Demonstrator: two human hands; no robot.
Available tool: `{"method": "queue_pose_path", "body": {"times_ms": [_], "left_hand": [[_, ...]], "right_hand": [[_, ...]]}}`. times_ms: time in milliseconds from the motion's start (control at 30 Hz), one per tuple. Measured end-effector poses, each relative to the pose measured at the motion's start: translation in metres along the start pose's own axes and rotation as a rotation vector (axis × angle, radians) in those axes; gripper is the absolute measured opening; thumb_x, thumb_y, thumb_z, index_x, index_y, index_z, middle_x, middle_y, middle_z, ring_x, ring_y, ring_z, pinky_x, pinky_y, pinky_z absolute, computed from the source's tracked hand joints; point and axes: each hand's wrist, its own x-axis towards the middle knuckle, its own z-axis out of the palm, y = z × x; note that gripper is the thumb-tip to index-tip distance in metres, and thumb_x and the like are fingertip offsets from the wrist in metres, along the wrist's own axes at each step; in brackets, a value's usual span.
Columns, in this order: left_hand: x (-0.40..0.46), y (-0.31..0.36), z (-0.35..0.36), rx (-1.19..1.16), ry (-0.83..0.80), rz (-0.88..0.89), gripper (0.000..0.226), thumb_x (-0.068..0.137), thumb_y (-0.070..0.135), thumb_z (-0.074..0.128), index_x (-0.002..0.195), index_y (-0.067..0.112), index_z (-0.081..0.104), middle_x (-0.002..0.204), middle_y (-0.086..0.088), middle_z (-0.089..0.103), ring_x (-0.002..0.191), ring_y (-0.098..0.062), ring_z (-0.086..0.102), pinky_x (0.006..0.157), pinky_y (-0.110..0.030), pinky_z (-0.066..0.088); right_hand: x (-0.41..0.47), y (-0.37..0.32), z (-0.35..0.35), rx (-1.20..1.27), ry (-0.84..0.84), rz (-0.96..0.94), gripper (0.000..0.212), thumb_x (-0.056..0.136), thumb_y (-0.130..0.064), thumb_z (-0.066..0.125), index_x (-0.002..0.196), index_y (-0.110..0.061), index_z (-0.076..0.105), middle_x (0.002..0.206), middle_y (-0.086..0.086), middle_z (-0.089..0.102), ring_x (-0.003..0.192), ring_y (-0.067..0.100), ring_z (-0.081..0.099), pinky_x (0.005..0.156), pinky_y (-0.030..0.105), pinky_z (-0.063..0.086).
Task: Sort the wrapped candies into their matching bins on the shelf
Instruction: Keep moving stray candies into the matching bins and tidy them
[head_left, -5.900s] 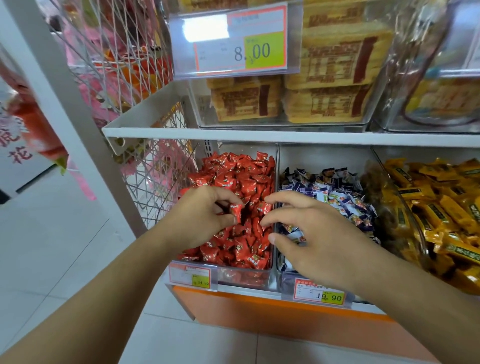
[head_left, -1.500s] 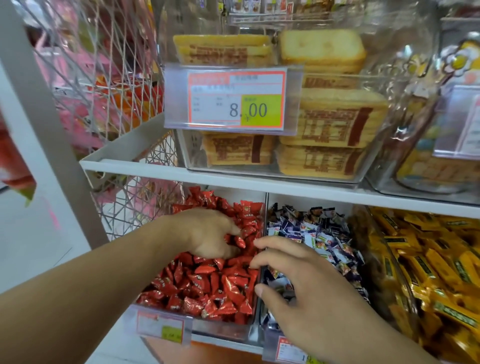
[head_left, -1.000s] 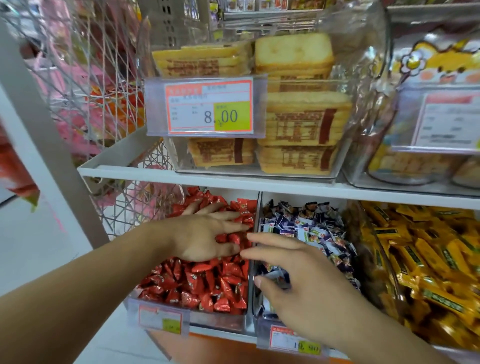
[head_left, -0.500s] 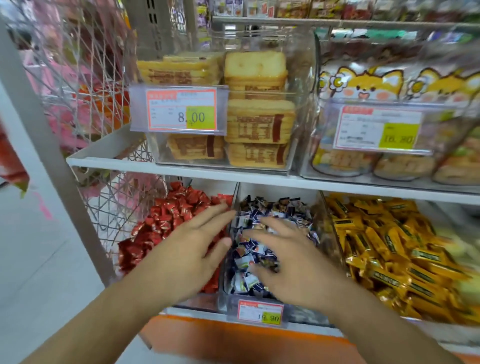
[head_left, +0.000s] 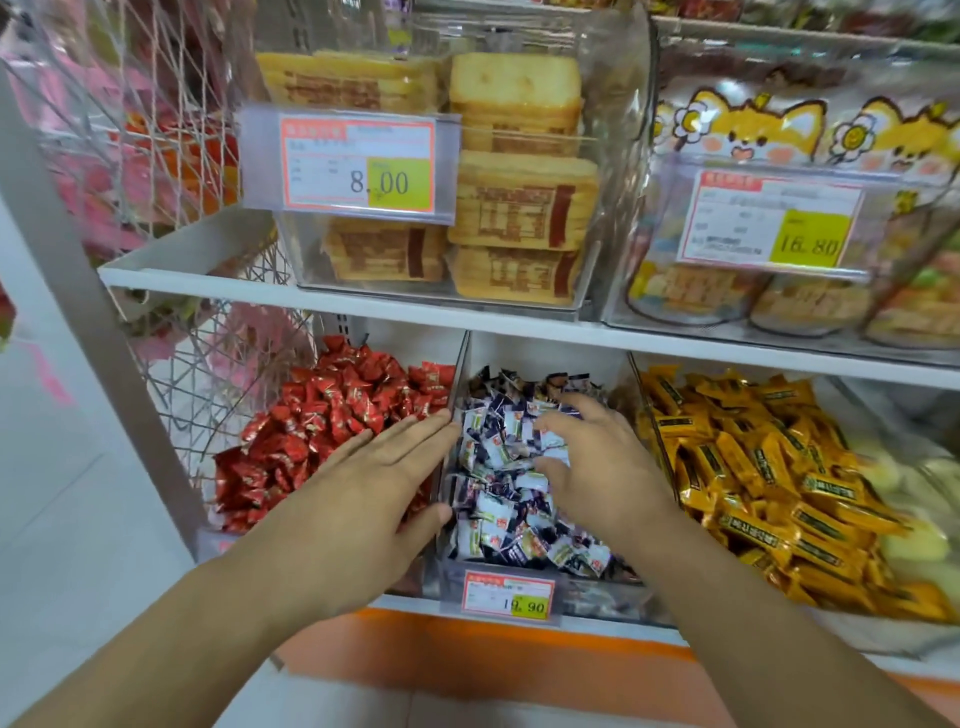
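Note:
Three clear bins stand side by side on the lower shelf. The left one holds red wrapped candies (head_left: 322, 421), the middle one blue-and-white wrapped candies (head_left: 498, 499), the right one yellow wrapped candies (head_left: 753, 467). My left hand (head_left: 374, 483) lies flat with straight fingers over the red candies, fingertips at the clear divider (head_left: 451, 415) between the red and blue bins. My right hand (head_left: 592, 467) is down in the blue-and-white pile with its fingers bent into the candies; whether it holds one is hidden.
The upper shelf (head_left: 467, 325) overhangs the bins and carries clear boxes of yellow wafer packs (head_left: 514, 208) and cartoon-fox snack bags (head_left: 779, 130) with price tags. A white wire mesh panel (head_left: 171, 171) closes the left side. An orange base (head_left: 467, 670) runs below.
The view has swung right and closer. My left hand slid from the red pile's middle to its right edge and flattened. My right hand moved deeper into the blue-and-white bin.

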Motion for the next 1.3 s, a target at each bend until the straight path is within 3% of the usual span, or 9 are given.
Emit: {"method": "queue_pose_path", "body": {"times_ms": [100,167,267,433,800,967,1100,1300], "left_hand": [[0.001,-0.003,0.000,-0.005,-0.005,0.009,0.073,0.103,0.055,0.039,0.159,0.048,-0.007,0.162,0.033,-0.018,0.150,0.009,-0.016,0.128,-0.032,0.001],[0.002,-0.003,0.001,-0.002,-0.007,0.012,0.073,0.103,0.055,0.039,0.159,0.047,-0.008,0.162,0.033,-0.019,0.150,0.009,-0.016,0.128,-0.032,0.002],[0.002,-0.003,0.001,-0.003,-0.008,0.016,0.074,0.104,0.054,0.039,0.159,0.047,-0.009,0.162,0.033,-0.019,0.149,0.010,-0.016,0.128,-0.031,0.001],[0.000,0.000,-0.001,-0.005,0.007,0.016,0.073,0.103,0.054,0.041,0.159,0.047,-0.006,0.161,0.036,-0.016,0.148,0.013,-0.014,0.127,-0.027,0.001],[-0.002,0.003,-0.006,0.014,0.032,0.016,0.073,0.102,0.057,0.039,0.157,0.051,-0.008,0.157,0.040,-0.017,0.136,0.020,-0.016,0.115,-0.014,-0.008],[-0.002,0.004,-0.008,0.000,0.019,0.015,0.073,0.102,0.058,0.038,0.156,0.053,-0.011,0.156,0.041,-0.019,0.131,0.022,-0.020,0.111,-0.011,-0.011],[0.000,0.003,-0.007,-0.007,0.002,0.025,0.073,0.102,0.058,0.038,0.155,0.054,-0.013,0.155,0.042,-0.020,0.131,0.024,-0.024,0.108,-0.006,-0.013],[0.002,0.002,-0.006,-0.032,-0.004,0.046,0.073,0.102,0.057,0.041,0.155,0.054,-0.009,0.155,0.043,-0.017,0.118,0.035,-0.029,0.104,0.000,-0.014]], "right_hand": [[0.006,-0.001,-0.006,0.010,0.072,-0.017,0.048,0.101,-0.038,0.061,0.148,-0.041,0.050,0.168,-0.001,0.027,0.153,0.034,0.022,0.125,0.049,0.025],[0.007,-0.008,-0.012,-0.003,0.099,-0.084,0.056,0.099,-0.043,0.061,0.151,-0.048,0.042,0.170,-0.008,0.019,0.156,0.029,0.010,0.128,0.048,0.008],[0.001,-0.029,-0.003,0.010,-0.017,-0.237,0.062,0.096,-0.057,0.059,0.153,-0.049,0.036,0.171,-0.014,0.011,0.157,0.021,-0.002,0.125,0.050,-0.004],[0.000,-0.032,0.030,-0.122,-0.137,-0.290,0.063,0.086,-0.078,0.055,0.142,-0.049,0.050,0.168,-0.009,0.022,0.156,0.024,0.010,0.124,0.054,0.004],[0.000,-0.015,0.012,-0.210,-0.075,-0.193,0.036,0.095,-0.054,0.065,0.128,-0.039,0.067,0.148,-0.012,0.041,0.135,0.021,0.043,0.115,0.041,0.033],[0.004,-0.006,0.001,-0.206,0.003,-0.081,0.037,0.097,-0.051,0.064,0.131,-0.036,0.066,0.152,-0.006,0.043,0.137,0.023,0.044,0.113,0.038,0.041],[0.007,-0.005,-0.001,-0.187,0.068,-0.034,0.040,0.100,-0.047,0.061,0.138,-0.035,0.061,0.160,-0.001,0.037,0.147,0.027,0.032,0.120,0.041,0.033],[0.005,-0.013,-0.003,-0.040,0.090,-0.244,0.052,0.096,-0.052,0.064,0.145,-0.039,0.053,0.164,-0.008,0.030,0.153,0.020,0.015,0.126,0.048,0.018]]}}
